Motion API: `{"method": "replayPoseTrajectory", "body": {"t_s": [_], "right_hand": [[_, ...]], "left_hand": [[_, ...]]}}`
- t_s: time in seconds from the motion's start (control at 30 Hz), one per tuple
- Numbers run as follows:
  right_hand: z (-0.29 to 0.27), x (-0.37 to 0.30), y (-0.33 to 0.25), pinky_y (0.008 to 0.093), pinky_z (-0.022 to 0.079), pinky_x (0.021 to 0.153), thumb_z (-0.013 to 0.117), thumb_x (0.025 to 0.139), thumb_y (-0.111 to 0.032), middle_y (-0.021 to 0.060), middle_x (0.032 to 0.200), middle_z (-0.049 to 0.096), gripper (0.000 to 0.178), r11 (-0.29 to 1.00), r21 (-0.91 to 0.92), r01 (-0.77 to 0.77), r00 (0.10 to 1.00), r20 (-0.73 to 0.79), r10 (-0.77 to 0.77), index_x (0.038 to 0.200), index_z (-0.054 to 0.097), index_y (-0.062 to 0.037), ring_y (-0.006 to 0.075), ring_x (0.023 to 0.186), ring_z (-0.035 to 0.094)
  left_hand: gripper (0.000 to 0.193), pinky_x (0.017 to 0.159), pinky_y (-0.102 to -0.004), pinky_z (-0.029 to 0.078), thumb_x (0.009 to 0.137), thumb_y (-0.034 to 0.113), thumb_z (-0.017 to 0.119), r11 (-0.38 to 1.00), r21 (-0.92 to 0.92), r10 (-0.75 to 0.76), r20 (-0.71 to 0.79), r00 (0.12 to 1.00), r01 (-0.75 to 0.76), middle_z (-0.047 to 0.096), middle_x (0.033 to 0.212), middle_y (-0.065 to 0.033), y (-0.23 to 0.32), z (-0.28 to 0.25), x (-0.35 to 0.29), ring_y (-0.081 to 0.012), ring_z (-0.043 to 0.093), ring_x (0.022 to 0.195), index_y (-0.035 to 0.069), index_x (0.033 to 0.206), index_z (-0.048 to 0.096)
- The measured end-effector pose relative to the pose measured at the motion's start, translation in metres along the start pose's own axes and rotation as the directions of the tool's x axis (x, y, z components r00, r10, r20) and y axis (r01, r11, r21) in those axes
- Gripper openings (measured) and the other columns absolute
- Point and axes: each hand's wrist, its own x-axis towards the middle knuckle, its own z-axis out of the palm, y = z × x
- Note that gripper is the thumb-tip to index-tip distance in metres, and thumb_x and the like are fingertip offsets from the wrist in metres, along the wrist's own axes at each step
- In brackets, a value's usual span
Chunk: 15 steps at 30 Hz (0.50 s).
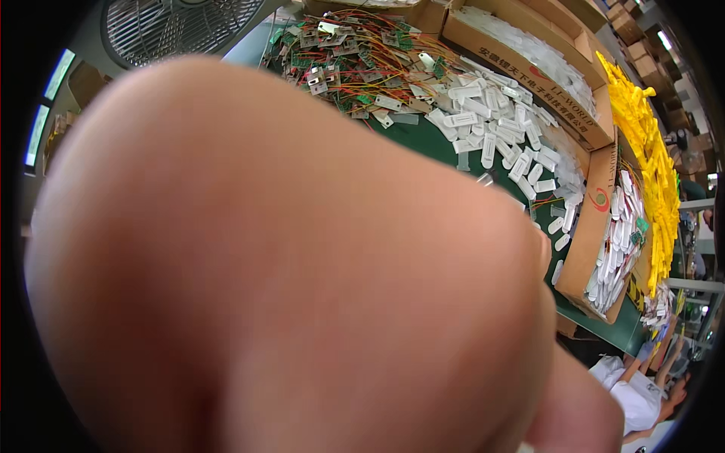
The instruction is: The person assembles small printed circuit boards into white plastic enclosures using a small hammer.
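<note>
Bare skin of my own hand or arm [302,249], very close and blurred, fills most of the head view. Which hand it belongs to I cannot tell, and no clear fingers show on it. At the lower right another patch of my skin [578,411] appears, also without readable fingers. Whether either hand holds anything is hidden. Beyond lies a green table [427,143] with a heap of white plastic casings [491,113]. Behind them, to the left, is a tangled pile of small circuit boards with red, yellow and black wires [347,60].
Cardboard boxes stand along the far and right side: one with translucent pieces [521,45], one with white wired parts [615,245]. Bright yellow items [642,136] are piled beyond. A fan [177,30] is at upper left. Another person in white [634,396] is at lower right.
</note>
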Motion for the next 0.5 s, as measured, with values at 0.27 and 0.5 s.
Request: {"method": "replayPoseTrajectory", "body": {"t_s": [0.27,0.5], "right_hand": [[0.001,-0.001,-0.003,0.0407,0.043,0.087,0.067,0.089,-0.018,0.0098,0.107,0.065,0.024,0.999,-0.039,0.005,1.0,0.005,-0.005,0.108,0.064,-0.0044,0.0298,0.101,0.06],[0.001,-0.002,-0.003,0.0408,0.043,0.087,0.067,0.089,-0.021,0.0095,0.105,0.066,0.024,0.999,-0.033,0.011,1.0,0.0,-0.011,0.108,0.064,-0.0047,0.0294,0.098,0.061]], "left_hand": [[0.048,0.082,-0.0455,0.048,0.105,0.029,0.043,0.965,0.261,0.025,-0.034,0.999,-0.016,0.063,0.059,-0.0004,0.003,0.008,-0.009,-0.0132,0.057,0.056,0.013,0.063,0.057],[0.041,0.084,-0.0453,0.046,0.104,0.028,0.044,0.901,0.432,0.047,-0.025,0.999,-0.032,0.064,0.062,0.0012,0.001,0.005,-0.014,-0.0126,0.057,0.059,0.015,0.068,0.059]]}}
